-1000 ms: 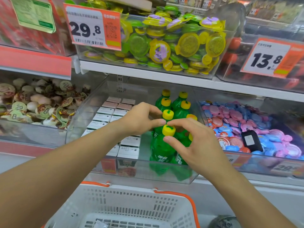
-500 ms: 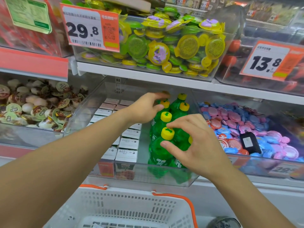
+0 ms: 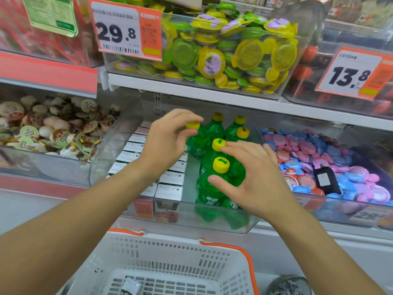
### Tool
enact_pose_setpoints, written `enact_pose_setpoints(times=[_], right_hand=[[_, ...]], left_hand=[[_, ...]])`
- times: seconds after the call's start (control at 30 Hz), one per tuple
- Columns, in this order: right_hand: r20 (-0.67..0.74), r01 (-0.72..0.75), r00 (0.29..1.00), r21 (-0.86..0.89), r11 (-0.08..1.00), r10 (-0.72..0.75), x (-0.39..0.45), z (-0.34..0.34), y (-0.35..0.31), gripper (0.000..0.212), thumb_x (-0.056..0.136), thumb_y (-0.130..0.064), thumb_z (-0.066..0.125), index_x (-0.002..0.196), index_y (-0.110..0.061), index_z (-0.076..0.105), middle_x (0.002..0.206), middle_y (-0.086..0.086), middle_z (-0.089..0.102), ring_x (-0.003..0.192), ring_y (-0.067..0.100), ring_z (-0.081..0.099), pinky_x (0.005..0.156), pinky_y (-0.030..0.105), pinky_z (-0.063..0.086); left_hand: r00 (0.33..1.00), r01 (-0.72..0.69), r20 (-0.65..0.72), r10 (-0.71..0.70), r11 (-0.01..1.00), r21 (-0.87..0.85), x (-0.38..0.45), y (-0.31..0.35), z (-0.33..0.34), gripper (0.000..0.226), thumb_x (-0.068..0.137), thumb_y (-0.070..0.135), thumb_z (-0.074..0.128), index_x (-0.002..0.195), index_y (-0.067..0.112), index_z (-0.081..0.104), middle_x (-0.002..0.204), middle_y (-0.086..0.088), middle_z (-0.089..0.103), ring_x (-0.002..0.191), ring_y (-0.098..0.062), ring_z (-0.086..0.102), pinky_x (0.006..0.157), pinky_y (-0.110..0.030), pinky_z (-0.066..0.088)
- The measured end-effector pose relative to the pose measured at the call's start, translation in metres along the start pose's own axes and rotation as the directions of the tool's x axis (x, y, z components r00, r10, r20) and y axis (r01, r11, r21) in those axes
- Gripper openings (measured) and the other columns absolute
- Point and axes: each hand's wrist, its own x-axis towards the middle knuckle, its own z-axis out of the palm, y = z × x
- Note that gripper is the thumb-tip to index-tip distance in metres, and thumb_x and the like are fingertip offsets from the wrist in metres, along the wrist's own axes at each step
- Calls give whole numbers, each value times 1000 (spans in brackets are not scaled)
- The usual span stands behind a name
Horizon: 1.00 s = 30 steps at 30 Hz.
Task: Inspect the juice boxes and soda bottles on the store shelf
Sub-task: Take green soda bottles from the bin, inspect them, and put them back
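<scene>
Green soda bottles (image 3: 212, 167) with yellow caps stand upright in a clear bin (image 3: 119, 150) on the middle shelf (image 3: 191, 90). White juice boxes (image 3: 168, 184) fill the left part of the same bin, packed in rows just beside the bottles.

Head view, hands: the left hand (image 3: 168, 143) reaches over the juice boxes and pinches the cap (image 3: 193, 126) of a rear bottle between thumb and forefinger. The right hand (image 3: 253, 177) lies against the front bottles with fingers spread and mostly straight; one fingertip touches the second cap, the thumb presses the front bottle's shoulder. It clamps on nothing.

Head view, surroundings: bins of jelly cups (image 3: 223, 52) sit above and to both sides. A white basket (image 3: 170, 262) with orange handles stands below the bin.

Risks, judged from this position:
- The bottles stand close together. A sideways pull on the pinched cap probably tips the rear bottle into its neighbours.
- A two-finger pinch on a smooth cap is weak; a lifted bottle may slip and fall onto the juice boxes.
- Pressure from the right hand may push the front bottles against the bin wall.
</scene>
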Motion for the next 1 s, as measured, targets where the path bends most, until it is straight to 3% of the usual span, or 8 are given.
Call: enact_pose_setpoints(times=[0.1,0.3,0.43,0.6,0.7,0.77,0.87,1.0], right_hand=[[-44,4,999,6,1000,-4,-2,-2,-4,70,70,-74,56,128,-35,60,132,-14,59,136,15,44,118,65,14],[-378,180,919,150,972,-112,-6,-17,-31,51,81,-40,75,123,-13,65,128,5,58,125,21,53,114,61,30],[-426,259,895,260,930,-130,-21,-29,-67,59,80,-25,78,131,-3,56,135,13,52,132,22,48,112,36,38],[-7,74,997,533,843,-83,-45,-21,-105,73,84,-61,61,146,-30,37,145,-15,48,136,4,45,108,20,38],[369,-258,930,645,720,2,-53,-11,-110,52,83,-77,50,127,-49,49,114,-37,63,108,-16,57,88,14,45],[531,-447,847,693,565,18,-59,-5,-108,36,84,-72,56,117,-56,59,111,-44,62,106,-23,55,93,13,43],[614,-527,789,665,530,14,-67,0,-113,31,82,-66,56,112,-71,54,113,-55,52,108,-33,44,92,6,38],[668,-639,735,624,451,117,-76,1,-120,34,67,-66,58,99,-55,58,87,-55,55,83,-35,50,66,-5,38]], left_hand=[[988,-80,-135,74,996,-44,-5,20,-17,30,86,-18,60,109,-2,70,110,-14,66,105,-20,65,88,-26,55],[928,106,-302,-217,933,-344,-3,57,-67,27,90,-9,63,113,5,66,107,-16,68,99,-25,68,88,-41,57],[875,208,-318,-366,875,-437,-24,79,-105,23,91,-1,64,111,11,66,104,-2,73,98,-17,70,91,-39,57],[790,434,-75,-609,641,-633,-59,97,-120,20,79,12,68,95,21,77,91,-3,77,84,-23,72,75,-45,62],[708,583,130,-694,471,-662,-80,101,-109,22,73,10,68,93,12,77,92,-11,77,77,-23,73,63,-38,62],[643,655,208,-737,389,-648,-94,102,-101,25,71,9,69,95,10,76,97,-13,76,78,-24,73,64,-36,62],[542,713,288,-789,251,-654,-113,101,-96,31,72,9,70,103,11,74,99,-16,75,82,-28,72,68,-36,62],[432,756,348,-832,124,-642,-129,105,-95,31,75,14,77,106,10,75,94,-20,75,82,-30,73,68,-31,59]])
